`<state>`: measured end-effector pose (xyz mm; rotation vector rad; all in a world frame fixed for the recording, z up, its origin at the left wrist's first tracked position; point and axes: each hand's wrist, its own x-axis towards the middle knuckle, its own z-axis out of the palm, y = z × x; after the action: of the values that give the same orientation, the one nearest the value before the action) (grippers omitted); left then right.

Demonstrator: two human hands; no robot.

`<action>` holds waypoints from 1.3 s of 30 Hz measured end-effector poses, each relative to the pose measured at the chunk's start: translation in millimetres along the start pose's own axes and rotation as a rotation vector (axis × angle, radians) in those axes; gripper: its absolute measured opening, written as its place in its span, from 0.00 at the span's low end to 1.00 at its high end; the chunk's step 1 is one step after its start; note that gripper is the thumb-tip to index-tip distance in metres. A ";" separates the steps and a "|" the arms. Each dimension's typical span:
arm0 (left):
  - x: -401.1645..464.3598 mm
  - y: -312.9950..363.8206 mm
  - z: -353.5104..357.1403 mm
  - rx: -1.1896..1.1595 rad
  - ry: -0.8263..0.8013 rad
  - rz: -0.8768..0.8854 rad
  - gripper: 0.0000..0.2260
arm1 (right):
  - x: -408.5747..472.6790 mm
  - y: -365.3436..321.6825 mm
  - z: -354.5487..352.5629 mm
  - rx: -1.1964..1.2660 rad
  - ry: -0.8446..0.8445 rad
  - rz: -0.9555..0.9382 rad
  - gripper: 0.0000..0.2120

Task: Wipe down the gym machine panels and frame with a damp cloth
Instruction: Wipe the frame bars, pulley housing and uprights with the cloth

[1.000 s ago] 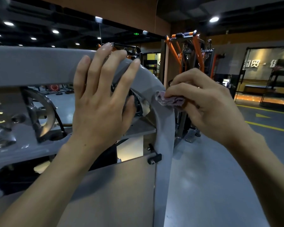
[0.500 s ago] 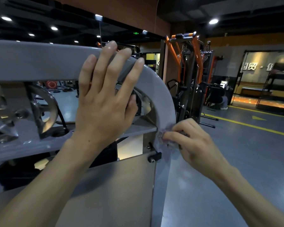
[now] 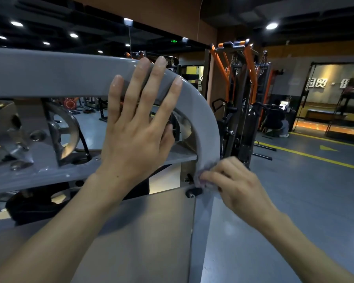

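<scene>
A grey gym machine frame (image 3: pixel 200 111) curves from a top bar down into an upright post. My left hand (image 3: pixel 139 127) rests flat on the curve with its fingers spread and straight. Lower on the post, my right hand (image 3: pixel 233 182) grips a small pinkish cloth (image 3: pixel 202 179) and presses it against the frame's outer edge. Most of the cloth is hidden under my fingers. A flat grey panel (image 3: pixel 131 231) fills the space below, fixed by a black clip (image 3: pixel 193 192).
Chrome pulleys (image 3: pixel 63 129) sit inside the frame at left. An orange and black cable machine (image 3: pixel 241 103) stands behind the post. A seated person (image 3: pixel 278 119) is at the far right. Grey floor with yellow lines (image 3: pixel 315 158) spreads right.
My right hand has slid the cloth down the curved frame from near the top of the bend to the upright post by the black clip. My left hand stayed in place.
</scene>
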<state>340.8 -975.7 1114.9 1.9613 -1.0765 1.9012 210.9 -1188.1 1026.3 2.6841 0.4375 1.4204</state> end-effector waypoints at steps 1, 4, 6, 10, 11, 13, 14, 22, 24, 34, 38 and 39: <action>-0.2 -0.2 -0.9 -0.006 -0.010 0.005 0.31 | 10.5 3.0 -6.1 -0.010 0.021 0.007 0.07; -1.5 -2.1 -5.2 -0.011 -0.034 0.007 0.31 | 34.7 8.7 -16.2 -0.045 0.129 0.073 0.10; -2.7 -3.0 -8.8 -0.016 -0.051 0.021 0.31 | 28.2 4.0 -7.8 -0.007 0.156 0.103 0.08; -8.2 -1.9 -17.2 -0.060 -0.119 0.054 0.30 | -15.3 -9.4 14.2 0.079 0.028 0.094 0.16; -10.9 -0.7 -19.7 -0.074 -0.141 0.063 0.29 | -17.3 -8.7 12.8 0.080 0.016 0.085 0.17; -15.7 3.6 -23.8 -0.105 -0.183 0.087 0.28 | -5.6 -3.8 3.8 0.046 0.031 0.051 0.19; -17.9 6.3 -25.3 -0.125 -0.206 0.104 0.27 | 2.3 -0.6 -0.9 0.027 0.053 0.057 0.19; -50.4 26.6 -35.6 -0.283 -0.302 0.175 0.23 | -32.1 -10.3 26.5 0.068 0.086 0.176 0.06; -64.3 30.6 -37.4 -0.310 -0.330 0.189 0.23 | -43.3 -11.2 29.1 0.086 0.058 0.197 0.09; -125.6 47.0 -43.3 -0.365 -0.540 0.241 0.27 | 3.9 4.1 -1.4 -0.038 0.166 0.220 0.08; -135.9 43.8 -42.7 -0.297 -0.630 0.253 0.30 | -28.9 -16.2 5.9 0.055 -0.037 0.255 0.12; -135.8 43.9 -43.5 -0.298 -0.646 0.243 0.31 | -26.1 -17.5 0.2 0.069 -0.066 0.266 0.13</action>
<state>292.7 -932.8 980.4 2.3962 -1.7086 1.0957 193.4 -1178.7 1001.9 2.9245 0.1294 1.3935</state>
